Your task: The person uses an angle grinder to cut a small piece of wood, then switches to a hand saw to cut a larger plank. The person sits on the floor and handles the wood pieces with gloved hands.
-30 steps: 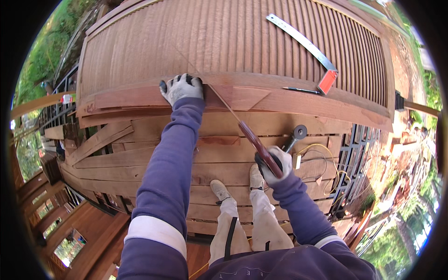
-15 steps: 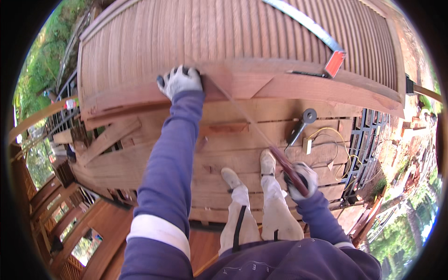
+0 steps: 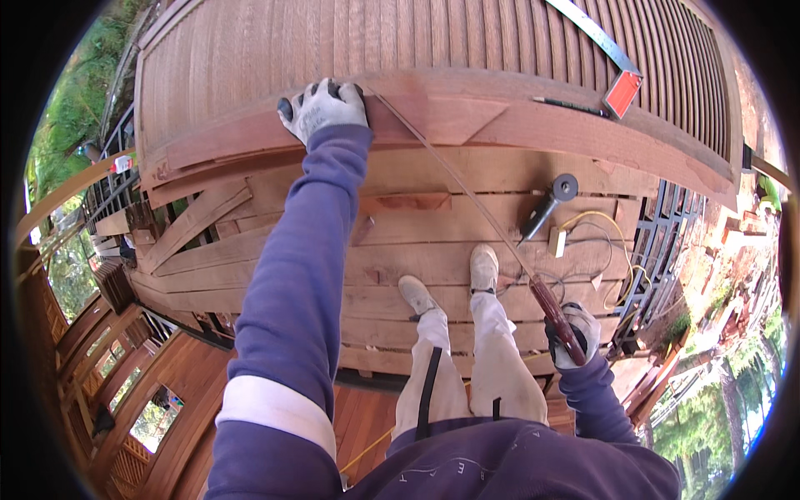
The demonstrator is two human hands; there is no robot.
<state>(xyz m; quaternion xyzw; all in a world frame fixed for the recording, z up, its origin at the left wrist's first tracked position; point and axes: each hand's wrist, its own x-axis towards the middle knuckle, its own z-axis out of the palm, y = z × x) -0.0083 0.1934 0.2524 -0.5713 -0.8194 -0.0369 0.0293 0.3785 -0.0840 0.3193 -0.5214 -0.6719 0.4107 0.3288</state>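
- A handsaw (image 3: pixel 467 193) is slanting across the near edge of a louvred wooden panel (image 3: pixel 250 50), its thin blade passing over a reddish board (image 3: pixel 437 121) and its dark handle hanging out past that edge; whether the teeth are touching wood is hard to tell.
- The right hand (image 3: pixel 577 335), wearing a pale glove with dark patches, is gripping the saw's handle.
- The left hand (image 3: pixel 323 110), gloved alike, is resting on the board just left of the blade, its fingers bent; whether it is clamping the wood cannot be told.
- Toward the panel's right edge, a metal square (image 3: pixel 593 37) is lying over the slats, its red stock (image 3: pixel 622 93) pointing to the near edge.
- A dark pencil (image 3: pixel 571 107) is lying along the near edge, its right end beside the stock.
- Below, an angle grinder (image 3: pixel 546 208) is lying toward the right edge of a plank deck (image 3: pixel 392 292), near a looping yellow cord (image 3: pixel 617 237).
- Two pale shoes (image 3: pixel 483 268) are standing on the planks between the forearms.
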